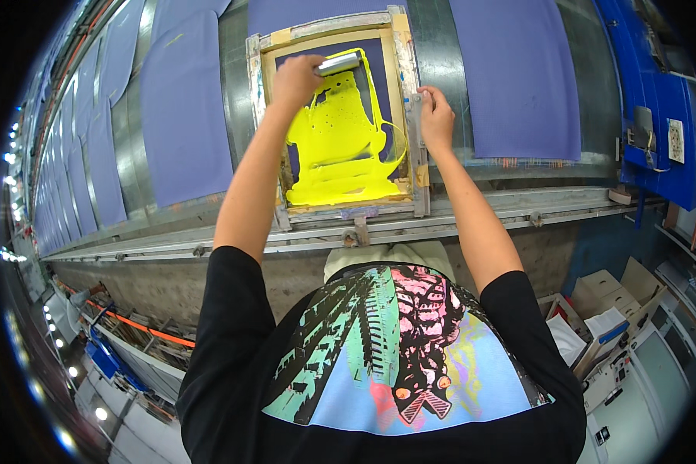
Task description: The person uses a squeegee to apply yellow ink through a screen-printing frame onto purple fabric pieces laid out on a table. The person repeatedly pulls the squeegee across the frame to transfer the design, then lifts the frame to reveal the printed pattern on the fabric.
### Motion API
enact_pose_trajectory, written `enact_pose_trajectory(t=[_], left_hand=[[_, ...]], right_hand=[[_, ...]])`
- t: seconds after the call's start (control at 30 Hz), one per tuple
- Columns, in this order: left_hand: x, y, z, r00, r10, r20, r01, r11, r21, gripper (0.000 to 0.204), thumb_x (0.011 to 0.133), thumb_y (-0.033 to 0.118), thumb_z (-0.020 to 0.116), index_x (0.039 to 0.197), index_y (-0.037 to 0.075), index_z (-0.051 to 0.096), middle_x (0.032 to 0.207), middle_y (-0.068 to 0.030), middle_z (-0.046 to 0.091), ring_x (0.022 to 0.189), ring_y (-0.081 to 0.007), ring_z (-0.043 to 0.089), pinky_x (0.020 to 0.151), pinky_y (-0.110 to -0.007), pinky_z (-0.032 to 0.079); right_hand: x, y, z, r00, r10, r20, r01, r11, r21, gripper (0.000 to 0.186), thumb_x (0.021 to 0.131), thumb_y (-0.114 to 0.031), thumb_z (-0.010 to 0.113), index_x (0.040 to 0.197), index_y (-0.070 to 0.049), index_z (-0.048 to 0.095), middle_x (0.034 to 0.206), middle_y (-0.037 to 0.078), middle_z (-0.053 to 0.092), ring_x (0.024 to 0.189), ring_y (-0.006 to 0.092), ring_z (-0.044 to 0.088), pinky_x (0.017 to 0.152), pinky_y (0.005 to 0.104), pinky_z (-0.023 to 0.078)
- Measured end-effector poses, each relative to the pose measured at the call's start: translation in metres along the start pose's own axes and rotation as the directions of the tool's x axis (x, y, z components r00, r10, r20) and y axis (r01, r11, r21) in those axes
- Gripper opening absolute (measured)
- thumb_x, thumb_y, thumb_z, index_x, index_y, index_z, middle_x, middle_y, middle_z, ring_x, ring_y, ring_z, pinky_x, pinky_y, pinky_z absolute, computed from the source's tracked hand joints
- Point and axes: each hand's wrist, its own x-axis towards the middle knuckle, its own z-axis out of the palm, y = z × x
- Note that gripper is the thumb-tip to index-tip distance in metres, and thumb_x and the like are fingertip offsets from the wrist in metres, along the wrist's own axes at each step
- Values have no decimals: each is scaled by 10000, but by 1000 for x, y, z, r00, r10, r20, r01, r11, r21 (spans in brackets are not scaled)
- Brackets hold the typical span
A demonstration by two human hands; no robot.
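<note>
A screen-printing frame (329,31) with taped corners lies on the long table in front of me, over purple fabric. Bright yellow ink (332,139) covers much of its mesh, thickest in a band along the near side, with a thin trail up the right. My left hand (295,81) is closed around one end of a squeegee (340,64), a short grey metal-looking bar, near the frame's far end. At the right side of the frame, my right hand (436,120) grips the edge with its fingers; part of that grasp is hidden.
Purple fabric panels (514,77) lie along the metal table, with another panel (182,116) to the left and more beyond. A metal rail (510,210) runs along the near edge. Blue machinery (661,100) stands at the right; cardboard boxes (603,298) sit lower right.
</note>
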Motion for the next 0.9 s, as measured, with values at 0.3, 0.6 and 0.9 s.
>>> enact_pose_trajectory(t=[0.3,0.6,0.9], left_hand=[[-177,17,71,935,225,-275,-228,973,19,414,727,-48,703,1023,223,806,1047,22,784,1021,-190,716,804,-369,554],[3,-30,16,991,-64,116,61,998,27,317,784,165,743,1089,232,797,926,-132,761,885,-346,731,780,-459,590],[-102,-2,57,992,66,-106,-65,998,8,330,817,42,670,1043,238,809,1019,-53,777,887,-282,737,728,-440,573]], right_hand=[[-1,17,2,997,-62,-40,63,998,27,215,1045,-221,542,1115,-94,700,840,159,686,757,314,656,739,412,504],[-9,19,15,989,-131,-62,135,988,72,212,1044,-215,543,1103,-85,699,847,184,689,759,369,671,726,438,501],[-4,2,9,1000,7,-6,-7,999,52,200,1042,-203,551,1104,-87,701,839,175,686,739,340,651,717,422,495]])
